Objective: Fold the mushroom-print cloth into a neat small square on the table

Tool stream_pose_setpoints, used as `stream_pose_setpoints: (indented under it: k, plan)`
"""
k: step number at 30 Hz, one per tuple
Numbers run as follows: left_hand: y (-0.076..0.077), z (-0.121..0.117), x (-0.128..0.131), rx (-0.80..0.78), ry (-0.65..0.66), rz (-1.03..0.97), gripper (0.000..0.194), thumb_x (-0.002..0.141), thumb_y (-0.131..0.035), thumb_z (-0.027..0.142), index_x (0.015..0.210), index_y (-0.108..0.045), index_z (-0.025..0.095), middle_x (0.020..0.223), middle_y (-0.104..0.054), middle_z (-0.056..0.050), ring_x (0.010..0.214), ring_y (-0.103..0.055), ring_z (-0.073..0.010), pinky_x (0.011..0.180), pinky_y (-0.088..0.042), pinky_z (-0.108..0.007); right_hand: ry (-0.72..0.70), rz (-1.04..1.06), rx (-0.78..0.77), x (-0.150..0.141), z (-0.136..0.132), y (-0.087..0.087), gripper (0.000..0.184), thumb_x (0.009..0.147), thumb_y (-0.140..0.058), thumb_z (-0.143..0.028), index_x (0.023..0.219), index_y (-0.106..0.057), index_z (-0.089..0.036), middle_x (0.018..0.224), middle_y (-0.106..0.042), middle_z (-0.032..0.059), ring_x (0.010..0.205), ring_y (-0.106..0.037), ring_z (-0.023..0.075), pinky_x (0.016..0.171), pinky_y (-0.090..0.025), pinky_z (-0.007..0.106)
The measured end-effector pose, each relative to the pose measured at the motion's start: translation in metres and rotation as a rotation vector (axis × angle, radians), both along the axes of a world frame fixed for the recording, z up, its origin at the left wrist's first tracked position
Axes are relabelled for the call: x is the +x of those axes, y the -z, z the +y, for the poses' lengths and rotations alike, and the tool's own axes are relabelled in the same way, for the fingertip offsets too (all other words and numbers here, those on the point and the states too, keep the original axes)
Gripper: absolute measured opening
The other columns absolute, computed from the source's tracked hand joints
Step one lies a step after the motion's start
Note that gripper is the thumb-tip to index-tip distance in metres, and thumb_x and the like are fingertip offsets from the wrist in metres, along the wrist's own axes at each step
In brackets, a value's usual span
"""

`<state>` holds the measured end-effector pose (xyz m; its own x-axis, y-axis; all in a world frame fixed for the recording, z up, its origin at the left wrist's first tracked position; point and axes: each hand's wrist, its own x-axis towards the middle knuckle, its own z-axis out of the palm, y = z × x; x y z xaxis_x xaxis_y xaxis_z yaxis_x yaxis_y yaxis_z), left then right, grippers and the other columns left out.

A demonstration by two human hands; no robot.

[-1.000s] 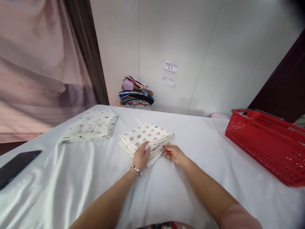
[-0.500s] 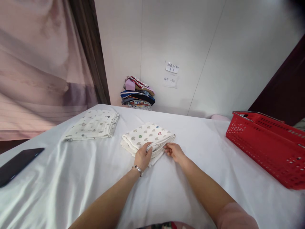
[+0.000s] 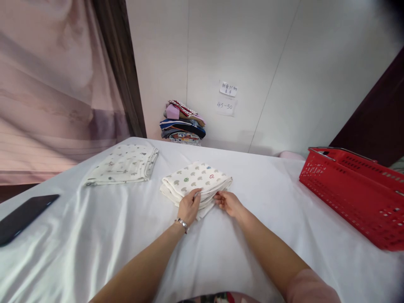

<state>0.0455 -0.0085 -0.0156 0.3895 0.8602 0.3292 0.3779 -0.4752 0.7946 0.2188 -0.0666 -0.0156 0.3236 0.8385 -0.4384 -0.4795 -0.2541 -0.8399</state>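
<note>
A folded white cloth (image 3: 197, 179) printed with grey mushrooms and a few coloured ones lies in layers on the white-covered table (image 3: 252, 252). At its near edge my left hand (image 3: 189, 206) is closed on the layers, thumb side up, with some fingertips hidden by the cloth. My right hand (image 3: 229, 203) pinches the edge of the layers near the right corner, fingers curled. A bracelet (image 3: 182, 224) circles my left wrist.
A second folded white patterned cloth (image 3: 124, 164) lies at the table's far left. Nearer is a black phone (image 3: 27, 216). On the right stands a red plastic basket (image 3: 347, 189). A pile of folded fabrics (image 3: 182, 124) rises beyond the far edge, by the wall with paper notes (image 3: 225, 106).
My right hand has shifted slightly left along the cloth's edge. My left hand and the cloth are almost where they were.
</note>
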Motion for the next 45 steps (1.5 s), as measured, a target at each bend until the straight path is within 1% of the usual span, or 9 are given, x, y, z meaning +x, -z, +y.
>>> stream_pose_setpoints:
  k: [8,15,22,26,29,32,37,40,45]
  plan:
    - [0.001,-0.001,0.0,0.038,0.021,0.026,0.031,0.084,-0.041,0.031,0.104,-0.063,0.021,0.059,-0.056,0.003,0.056,-0.051,-0.0119,0.058,-0.04,-0.023,0.014,0.027,-0.013,-0.002,0.006,-0.002,0.018,0.088,-0.047,-0.024,0.078,-0.056,-0.012,0.065,-0.062,0.0034,0.043,-0.053,0.0064,0.034,-0.038,0.014]
    - [-0.001,-0.001,-0.001,-0.024,0.005,-0.012,0.033,0.085,-0.037,0.034,0.103,-0.062,0.022,0.052,-0.05,0.005,0.053,-0.049,-0.0119,0.056,-0.039,-0.023,0.024,0.004,-0.046,-0.003,0.011,-0.002,0.019,0.086,-0.049,-0.027,0.076,-0.056,-0.012,0.061,-0.06,0.002,0.041,-0.051,0.0064,0.031,-0.035,0.014]
    - [0.001,0.0,-0.001,0.002,-0.02,-0.011,0.032,0.087,-0.036,0.033,0.105,-0.06,0.021,0.055,-0.054,0.004,0.053,-0.052,-0.0121,0.056,-0.041,-0.023,0.029,-0.026,-0.044,-0.001,0.011,0.002,0.01,0.081,-0.049,-0.015,0.073,-0.054,-0.012,0.059,-0.058,0.0009,0.04,-0.049,0.0056,0.032,-0.034,0.014]
    - [0.005,0.001,-0.002,0.221,0.043,0.073,0.031,0.087,-0.038,0.031,0.108,-0.058,0.021,0.072,-0.064,-0.001,0.069,-0.059,-0.0158,0.068,-0.045,-0.028,0.028,-0.042,-0.022,-0.002,0.01,0.002,0.011,0.079,-0.049,-0.015,0.07,-0.055,-0.011,0.059,-0.057,0.0005,0.04,-0.048,0.005,0.032,-0.032,0.014]
    - [0.007,0.0,-0.002,0.412,0.155,0.145,0.034,0.082,-0.049,0.034,0.111,-0.055,0.019,0.092,-0.066,-0.006,0.087,-0.059,-0.0203,0.082,-0.044,-0.035,0.028,-0.053,-0.006,-0.003,0.011,0.001,0.009,0.075,-0.051,-0.013,0.068,-0.056,-0.011,0.056,-0.055,-0.001,0.039,-0.045,0.0039,0.031,-0.028,0.013]
    - [0.007,-0.002,-0.001,0.486,0.186,0.202,0.043,0.074,-0.06,0.035,0.113,-0.053,0.019,0.103,-0.063,-0.007,0.096,-0.056,-0.0235,0.087,-0.041,-0.039,0.037,-0.06,0.016,-0.004,0.011,0.002,0.009,0.073,-0.052,-0.013,0.064,-0.054,-0.012,0.054,-0.052,-0.0026,0.037,-0.041,0.0029,0.03,-0.023,0.013]
    - [0.005,0.002,0.001,0.41,0.128,0.182,0.013,0.078,-0.049,0.022,0.085,-0.059,0.019,0.082,-0.061,-0.004,0.08,-0.056,-0.018,0.075,-0.044,-0.032,0.056,-0.048,0.059,-0.004,0.008,0.005,0.013,0.078,-0.053,-0.023,0.069,-0.054,-0.014,0.055,-0.054,-0.002,0.038,-0.042,0.0038,0.031,-0.023,0.014]
    - [0.004,0.005,0.001,0.314,0.077,0.132,0.013,0.08,-0.046,0.023,0.077,-0.058,0.019,0.073,-0.058,-0.002,0.074,-0.055,-0.0162,0.069,-0.043,-0.028,0.07,-0.028,0.066,-0.002,0.005,0.006,0.015,0.082,-0.05,-0.025,0.074,-0.054,-0.014,0.058,-0.056,-0.001,0.039,-0.044,0.0042,0.032,-0.027,0.014]
    - [0.002,0.005,0.003,0.201,0.027,0.119,0.014,0.08,-0.045,0.026,0.077,-0.057,0.019,0.074,-0.059,-0.001,0.072,-0.056,-0.0154,0.066,-0.042,-0.026,0.095,-0.022,0.018,0.001,0.009,0.005,0.013,0.083,-0.049,-0.02,0.073,-0.053,-0.014,0.058,-0.057,0.0001,0.038,-0.044,0.0042,0.032,-0.027,0.014]
